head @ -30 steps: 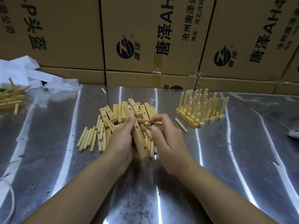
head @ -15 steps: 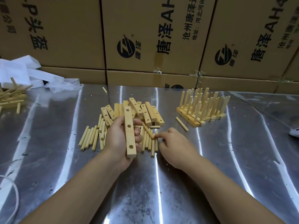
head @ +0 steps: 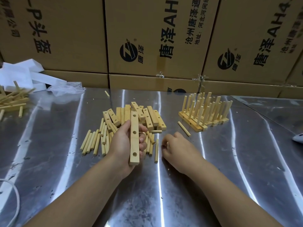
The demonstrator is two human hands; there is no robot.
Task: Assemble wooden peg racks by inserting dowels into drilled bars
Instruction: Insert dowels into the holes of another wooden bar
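My left hand (head: pixel 120 145) grips a drilled wooden bar (head: pixel 134 140) upright above the metal table (head: pixel 229 169), three holes facing me and all of them empty. My right hand (head: pixel 179 149) rests knuckles-up on the table to the right of it, fingers curled under, with nothing visible in them. A single dowel (head: pixel 156 150) lies just left of those fingers. Loose dowels (head: pixel 95 142) lie spread behind and left of my left hand. A heap of drilled bars (head: pixel 152 116) sits beyond them.
Finished peg racks (head: pixel 205 112) stand at the right rear, a stray dowel (head: pixel 184 131) lying in front. More wooden pieces (head: pixel 11 102) and white packing (head: pixel 24 74) are at the far left. Cardboard boxes (head: pixel 147 38) wall the back. A white cord (head: pixel 14 202) lies at the lower left.
My left hand turned the bar so its holes face me. My right hand left the bar, reached into the dowels, then drew back to the right onto the table.
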